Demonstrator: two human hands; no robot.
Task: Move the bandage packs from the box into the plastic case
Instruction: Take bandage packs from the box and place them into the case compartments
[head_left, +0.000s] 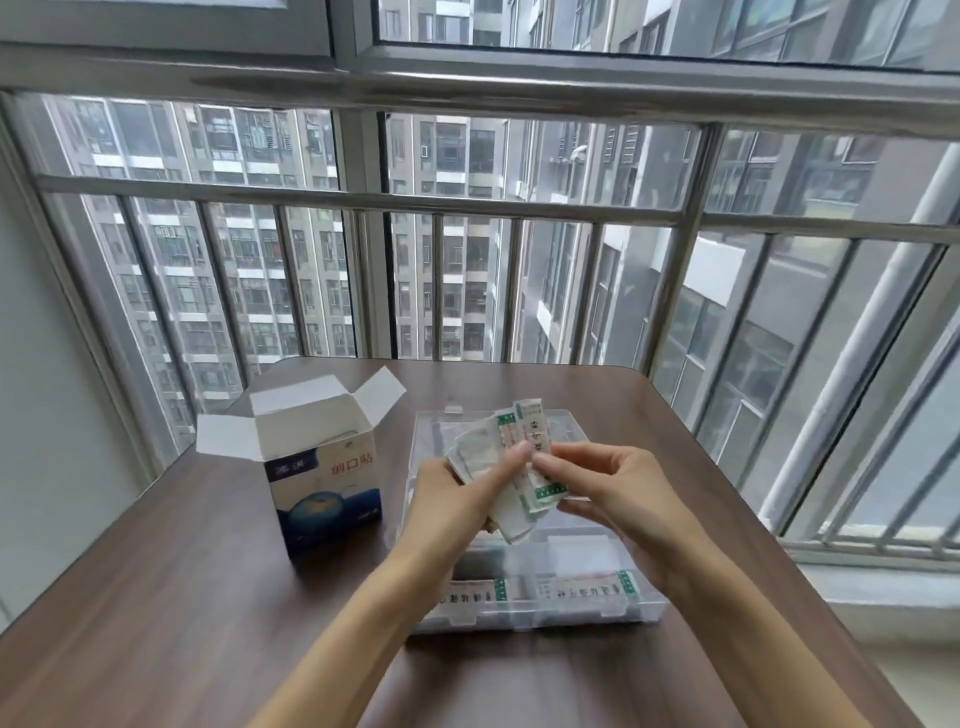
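Head view: the left hand (457, 493) grips a fanned stack of bandage packs (511, 457) above the plastic case (644, 605); the right hand (602, 483) pinches the front pack. Packs already lie in the case's 6 o'clock compartments, so the task appears partly done. The box (324, 478), at 9 o'clock of the case, stands open; its contents cannot be determined. Bare table (156, 597) at 7 o'clock offers room; the table edge lies near at 3 o'clock.

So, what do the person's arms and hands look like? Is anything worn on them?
Both forearms are bare, with no sleeves in view. The left hand and the right hand show no gloves, rings or watch. Fingernails look short and unpainted.
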